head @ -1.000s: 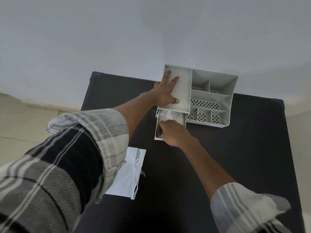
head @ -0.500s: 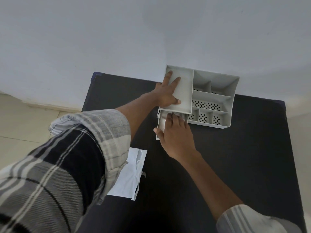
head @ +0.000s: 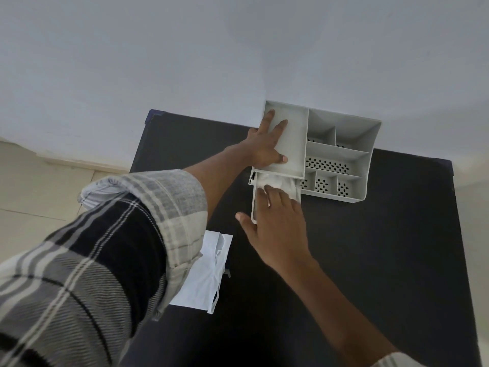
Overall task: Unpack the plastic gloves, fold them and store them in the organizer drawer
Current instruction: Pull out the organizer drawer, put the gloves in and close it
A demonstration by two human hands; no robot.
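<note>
A grey plastic organizer (head: 367,144) stands at the table's far edge against the wall. My left hand (head: 266,147) lies flat on its closed top-left panel, fingers spread. Below that panel the small drawer (head: 253,205) is pulled out toward me. Folded clear plastic gloves (head: 277,181) lie inside it. My right hand (head: 275,223) rests flat over the drawer, fingertips on the gloves, thumb outside the drawer's left wall. It covers the drawer's near half.
A torn white packet (head: 205,274) lies on the black table (head: 370,260) near its left edge, partly under my left sleeve. The organizer's open compartments (head: 328,165) have perforated floors. A pale wall rises behind; tiled floor shows at left.
My right hand went from curled in the drawer to flat over it, fingers extended on the gloves. The left hand stayed on the organizer top.
</note>
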